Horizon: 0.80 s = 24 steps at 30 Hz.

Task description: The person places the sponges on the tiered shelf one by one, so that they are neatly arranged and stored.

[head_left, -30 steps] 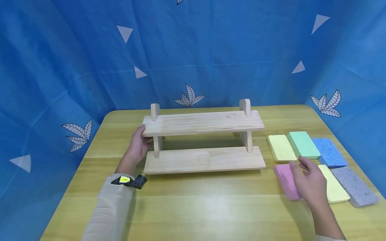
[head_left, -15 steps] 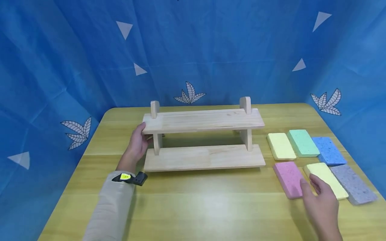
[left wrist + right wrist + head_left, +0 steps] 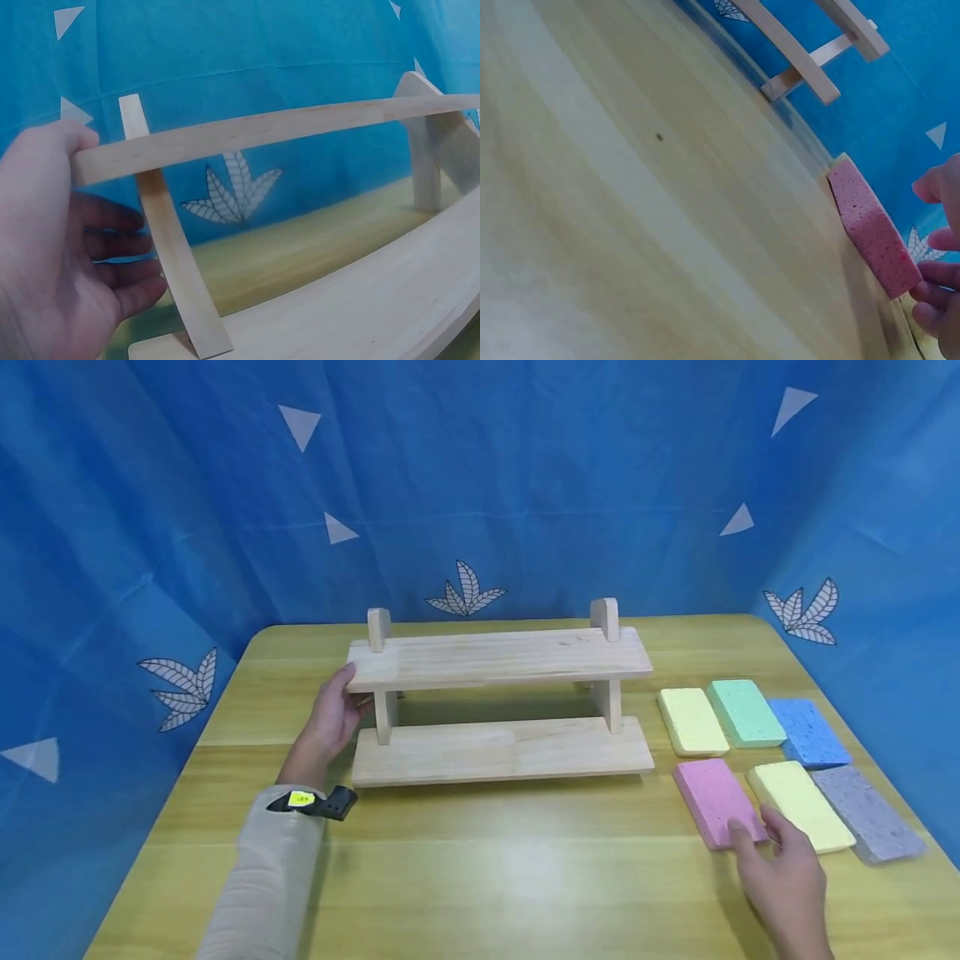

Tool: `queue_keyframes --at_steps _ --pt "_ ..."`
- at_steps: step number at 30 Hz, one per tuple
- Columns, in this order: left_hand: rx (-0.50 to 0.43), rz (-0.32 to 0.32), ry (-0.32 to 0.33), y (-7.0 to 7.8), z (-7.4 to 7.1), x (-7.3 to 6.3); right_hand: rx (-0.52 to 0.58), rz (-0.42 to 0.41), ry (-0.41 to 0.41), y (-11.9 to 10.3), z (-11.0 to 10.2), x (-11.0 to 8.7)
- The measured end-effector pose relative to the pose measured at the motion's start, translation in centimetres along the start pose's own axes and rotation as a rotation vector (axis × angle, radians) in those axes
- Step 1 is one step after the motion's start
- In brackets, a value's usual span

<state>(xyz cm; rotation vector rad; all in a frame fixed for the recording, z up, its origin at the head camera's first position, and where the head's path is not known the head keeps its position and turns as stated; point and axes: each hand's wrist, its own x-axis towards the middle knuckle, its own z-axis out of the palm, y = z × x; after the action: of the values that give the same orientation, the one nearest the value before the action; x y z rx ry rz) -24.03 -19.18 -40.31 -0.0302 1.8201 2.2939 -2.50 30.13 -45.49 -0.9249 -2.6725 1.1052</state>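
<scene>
Left hand (image 3: 328, 718) grips rack (image 3: 502, 660) end; right hand (image 3: 787, 881), loosely parted by pink sponge (image 3: 711, 795), grips nothing (contact unclear). Better pinch its sides squarely, rack steady.

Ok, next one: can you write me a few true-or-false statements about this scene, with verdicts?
1. The left hand grips the wooden shelf by its upper left end. True.
2. The right hand is at the near end of the pink sponge. True.
3. The pink sponge lies on the wooden shelf. False: it lies on the table.
4. The wooden shelf has three tiers. False: it has two.
5. The green sponge lies beside the blue sponge. True.
</scene>
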Motion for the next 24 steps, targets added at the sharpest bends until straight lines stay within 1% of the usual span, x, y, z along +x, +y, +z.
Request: queue_keyframes --at_steps 4,8,11,17,21,24 --pt "0.018 0.02 -0.021 0.3 -0.2 0.0 -0.023 -0.025 -0.004 -0.2 0.3 0.2" --pt "0.039 0.033 -0.033 0.1 -0.3 0.1 -0.044 -0.024 -0.008 0.0 0.6 0.1" --pt "0.041 0.039 -0.029 -0.2 -0.3 0.1 -0.056 -0.022 -0.011 0.1 0.9 -0.1" --pt "0.064 0.059 -0.034 -0.4 -0.4 0.3 -0.077 -0.048 0.004 -0.3 1.2 -0.3" --pt "0.082 0.074 -0.034 -0.5 -0.5 0.2 -0.097 -0.058 -0.006 -0.4 1.3 -0.2" --pt "0.079 0.079 -0.032 -0.5 -0.6 0.2 -0.109 -0.067 -0.01 -0.4 1.4 -0.1"
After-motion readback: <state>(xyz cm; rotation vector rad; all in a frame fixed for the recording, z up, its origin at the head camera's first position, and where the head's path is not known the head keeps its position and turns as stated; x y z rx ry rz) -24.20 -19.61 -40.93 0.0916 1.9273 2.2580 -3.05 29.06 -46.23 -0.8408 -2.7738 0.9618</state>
